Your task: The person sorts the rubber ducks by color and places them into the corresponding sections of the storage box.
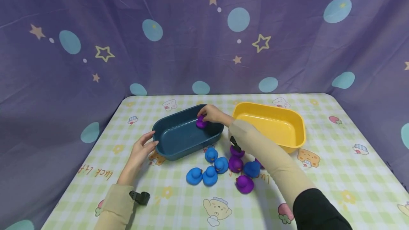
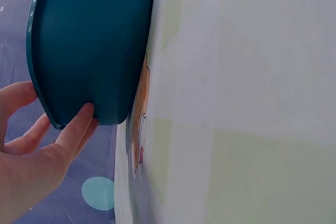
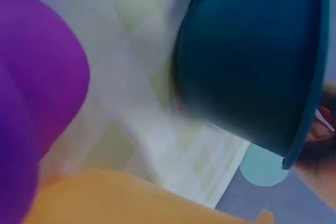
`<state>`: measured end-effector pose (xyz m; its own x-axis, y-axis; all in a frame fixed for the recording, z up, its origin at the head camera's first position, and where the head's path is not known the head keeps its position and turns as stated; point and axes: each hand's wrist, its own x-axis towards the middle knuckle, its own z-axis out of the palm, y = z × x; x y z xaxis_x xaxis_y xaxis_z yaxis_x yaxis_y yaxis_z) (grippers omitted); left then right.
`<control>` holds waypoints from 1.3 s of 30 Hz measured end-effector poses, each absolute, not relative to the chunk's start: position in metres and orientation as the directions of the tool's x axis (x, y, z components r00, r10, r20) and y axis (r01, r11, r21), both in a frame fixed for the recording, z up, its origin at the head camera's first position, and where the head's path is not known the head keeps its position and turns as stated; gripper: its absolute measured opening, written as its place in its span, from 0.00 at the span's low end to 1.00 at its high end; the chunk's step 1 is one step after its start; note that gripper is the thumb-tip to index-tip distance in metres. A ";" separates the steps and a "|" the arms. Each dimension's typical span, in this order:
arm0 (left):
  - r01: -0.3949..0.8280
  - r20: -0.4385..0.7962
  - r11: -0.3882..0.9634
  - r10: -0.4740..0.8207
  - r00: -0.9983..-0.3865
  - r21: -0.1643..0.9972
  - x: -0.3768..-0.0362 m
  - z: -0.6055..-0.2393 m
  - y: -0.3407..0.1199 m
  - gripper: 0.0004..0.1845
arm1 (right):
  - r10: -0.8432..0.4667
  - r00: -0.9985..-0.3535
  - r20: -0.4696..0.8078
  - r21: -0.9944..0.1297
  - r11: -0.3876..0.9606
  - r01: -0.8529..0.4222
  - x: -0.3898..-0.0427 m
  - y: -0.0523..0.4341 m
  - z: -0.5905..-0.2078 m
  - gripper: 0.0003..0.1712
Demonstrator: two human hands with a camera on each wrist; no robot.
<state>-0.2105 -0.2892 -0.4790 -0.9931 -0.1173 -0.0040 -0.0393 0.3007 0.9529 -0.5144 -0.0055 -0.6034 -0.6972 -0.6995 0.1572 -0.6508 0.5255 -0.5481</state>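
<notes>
Sleeves [image 1: 278, 162] cross "luck"-printed cloth [image 1: 179, 210], hands [image 1: 142, 150] at the teal tub [image 1: 177, 137].

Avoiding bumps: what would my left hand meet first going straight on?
Probably the dark teal tub: the fingers of your left hand seem to touch its end, though depth is unclear.
</notes>
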 end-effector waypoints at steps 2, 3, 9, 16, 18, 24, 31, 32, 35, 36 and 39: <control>-0.041 -0.004 0.306 -0.120 -0.993 0.951 -0.211 -0.480 -0.290 0.31 | -0.696 -0.700 0.157 -0.557 0.523 -0.645 -0.496 -0.003 -0.583 0.18; -0.041 -0.004 0.309 -0.120 -0.993 0.950 -0.211 -0.480 -0.290 0.31 | -0.694 -0.704 0.151 -0.568 0.522 -0.637 -0.486 -0.001 -0.571 0.18; -0.046 -0.008 0.311 -0.122 -0.992 0.949 -0.210 -0.479 -0.291 0.33 | -0.700 -0.705 0.117 -0.632 0.495 -0.596 -0.404 0.010 -0.478 0.15; -0.044 -0.008 0.308 -0.116 -0.993 0.950 -0.211 -0.477 -0.291 0.32 | -0.726 -0.684 0.067 -0.700 0.455 -0.551 -0.337 0.026 -0.405 0.15; -0.044 -0.008 0.307 -0.117 -0.993 0.951 -0.211 -0.477 -0.291 0.32 | -0.730 -0.678 0.087 -0.697 0.442 -0.565 -0.324 0.029 -0.395 0.15; -0.032 0.001 0.297 -0.109 -0.994 0.954 -0.211 -0.476 -0.290 0.33 | -0.743 -0.662 0.098 -0.663 0.447 -0.600 -0.294 0.043 -0.372 0.16; -0.038 -0.006 0.286 -0.112 -0.994 0.958 -0.211 -0.476 -0.290 0.33 | -0.763 -0.634 0.124 -0.659 0.415 -0.628 -0.276 0.062 -0.362 0.14; -0.041 -0.009 0.285 -0.111 -0.994 0.958 -0.211 -0.477 -0.290 0.33 | -0.764 -0.631 0.131 -0.658 0.410 -0.632 -0.273 0.065 -0.361 0.14; -0.048 -0.016 0.285 -0.113 -0.993 0.957 -0.211 -0.477 -0.289 0.32 | -0.771 -0.621 0.142 -0.661 0.393 -0.639 -0.264 0.075 -0.357 0.14; -0.048 -0.017 0.284 -0.113 -0.993 0.958 -0.211 -0.477 -0.289 0.32 | -0.771 -0.621 0.138 -0.668 0.390 -0.633 -0.260 0.078 -0.356 0.14; -0.052 -0.021 0.278 -0.112 -0.994 0.959 -0.212 -0.477 -0.288 0.31 | -0.768 -0.631 0.114 -0.666 0.412 -0.622 -0.251 0.088 -0.354 0.14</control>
<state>-0.2117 -0.2884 -0.4775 -0.9935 -0.1119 -0.0209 -0.0515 0.2780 0.9592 -0.2506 0.0879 -0.3543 -0.6308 -0.7675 0.1139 -0.6216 0.4120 -0.6662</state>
